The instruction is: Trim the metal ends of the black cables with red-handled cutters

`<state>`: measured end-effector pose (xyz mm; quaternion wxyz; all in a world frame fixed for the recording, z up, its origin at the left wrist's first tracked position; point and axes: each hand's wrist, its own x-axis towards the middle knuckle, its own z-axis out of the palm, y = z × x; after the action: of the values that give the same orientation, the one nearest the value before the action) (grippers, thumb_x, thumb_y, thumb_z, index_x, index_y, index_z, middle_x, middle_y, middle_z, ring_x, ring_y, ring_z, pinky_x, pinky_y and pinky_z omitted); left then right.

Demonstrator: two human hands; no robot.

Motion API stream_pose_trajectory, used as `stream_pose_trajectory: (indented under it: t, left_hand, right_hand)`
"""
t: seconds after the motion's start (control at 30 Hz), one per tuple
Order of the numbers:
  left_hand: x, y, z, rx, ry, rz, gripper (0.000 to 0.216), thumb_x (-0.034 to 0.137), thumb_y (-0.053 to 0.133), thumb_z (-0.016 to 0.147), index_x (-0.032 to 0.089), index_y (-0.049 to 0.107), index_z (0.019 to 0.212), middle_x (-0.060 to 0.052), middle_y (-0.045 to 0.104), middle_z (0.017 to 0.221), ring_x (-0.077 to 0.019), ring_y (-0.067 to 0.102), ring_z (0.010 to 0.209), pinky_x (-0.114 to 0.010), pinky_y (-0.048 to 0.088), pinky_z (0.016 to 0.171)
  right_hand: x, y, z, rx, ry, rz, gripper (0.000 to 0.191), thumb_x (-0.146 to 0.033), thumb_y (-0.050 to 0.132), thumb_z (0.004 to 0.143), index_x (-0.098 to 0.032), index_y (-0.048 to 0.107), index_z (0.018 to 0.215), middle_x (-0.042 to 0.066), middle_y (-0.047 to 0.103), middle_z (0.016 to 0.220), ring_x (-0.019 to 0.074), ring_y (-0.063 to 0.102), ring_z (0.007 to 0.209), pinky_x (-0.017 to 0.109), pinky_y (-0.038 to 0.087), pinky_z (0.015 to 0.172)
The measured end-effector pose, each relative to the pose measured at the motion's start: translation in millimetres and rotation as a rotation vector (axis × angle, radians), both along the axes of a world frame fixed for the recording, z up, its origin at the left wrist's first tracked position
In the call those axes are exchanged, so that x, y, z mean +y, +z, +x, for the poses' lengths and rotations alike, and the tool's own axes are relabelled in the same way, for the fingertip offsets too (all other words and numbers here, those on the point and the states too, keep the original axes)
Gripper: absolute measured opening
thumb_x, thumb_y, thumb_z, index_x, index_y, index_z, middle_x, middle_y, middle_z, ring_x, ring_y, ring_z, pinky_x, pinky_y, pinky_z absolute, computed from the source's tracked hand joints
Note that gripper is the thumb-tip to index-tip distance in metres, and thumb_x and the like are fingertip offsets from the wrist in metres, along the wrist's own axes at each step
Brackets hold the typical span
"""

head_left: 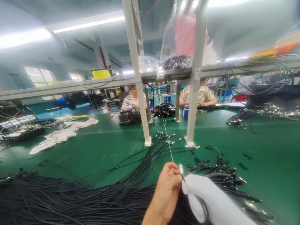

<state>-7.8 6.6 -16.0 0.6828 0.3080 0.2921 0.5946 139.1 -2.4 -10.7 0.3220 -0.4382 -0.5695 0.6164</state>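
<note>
A black cable with a silver USB-type connector (181,169) stands up between my hands at the lower middle. My right hand (203,190), in a white glove, pinches the cable just below the metal end, and a loop of it hangs under the palm. Bare and curled, my left hand (167,190) is close against the connector's left side, thumb tip at its base. Whatever lies inside its closed fingers is hidden. Around both hands lie a large heap of black cables (70,203) and, to the right, a pile of cable ends (225,172) with black housings.
Two white shelf posts, a left one (142,103) and a right one (192,103), rise from the green table (105,137). Small black pieces (243,166) lie scattered at right. A white cloth (63,134) rests at left. Two people sit across the table, one in a striped shirt (206,95).
</note>
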Motion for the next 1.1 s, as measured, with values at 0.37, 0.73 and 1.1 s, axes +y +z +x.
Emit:
stream_pose_trajectory:
  t: [0.37, 0.73, 1.1]
  left_hand:
    - [1, -0.8, -10, 0.503, 0.108, 0.155, 0.037, 0.014, 0.066, 0.068, 0.014, 0.068, 0.105, 0.003, 0.05, 0.075, -0.0104, 0.045, 0.068, -0.024, 0.037, 0.065]
    - [0, 1.5, -11, 0.486, 0.054, 0.115, 0.036, 0.014, 0.065, 0.069, 0.012, 0.064, 0.104, 0.002, 0.055, 0.071, -0.0112, 0.052, 0.062, -0.028, 0.046, 0.064]
    - [-1, -7.0, -2, 0.672, 0.213, 0.255, 0.027, 0.012, 0.058, 0.079, 0.018, 0.068, 0.103, 0.0, 0.056, 0.078, -0.0121, 0.05, 0.07, -0.024, 0.041, 0.066]
  right_hand:
    - [9, -1.4, -9, -0.207, 0.028, 0.069, 0.03, -0.046, 0.049, 0.093, -0.021, 0.055, 0.077, -0.002, 0.063, 0.058, 0.0128, 0.056, 0.053, 0.026, 0.039, 0.053]
    - [5, -3.1, -11, -0.723, -0.126, 0.397, 0.029, -0.033, 0.044, 0.089, -0.025, 0.044, 0.061, -0.004, 0.061, 0.057, 0.0143, 0.052, 0.056, 0.028, 0.03, 0.057]
    - [10, -11.3, -16, -0.42, -0.074, 0.315, 0.042, -0.041, 0.034, 0.094, -0.025, 0.04, 0.056, -0.003, 0.057, 0.046, 0.0137, 0.054, 0.05, 0.027, 0.042, 0.063]
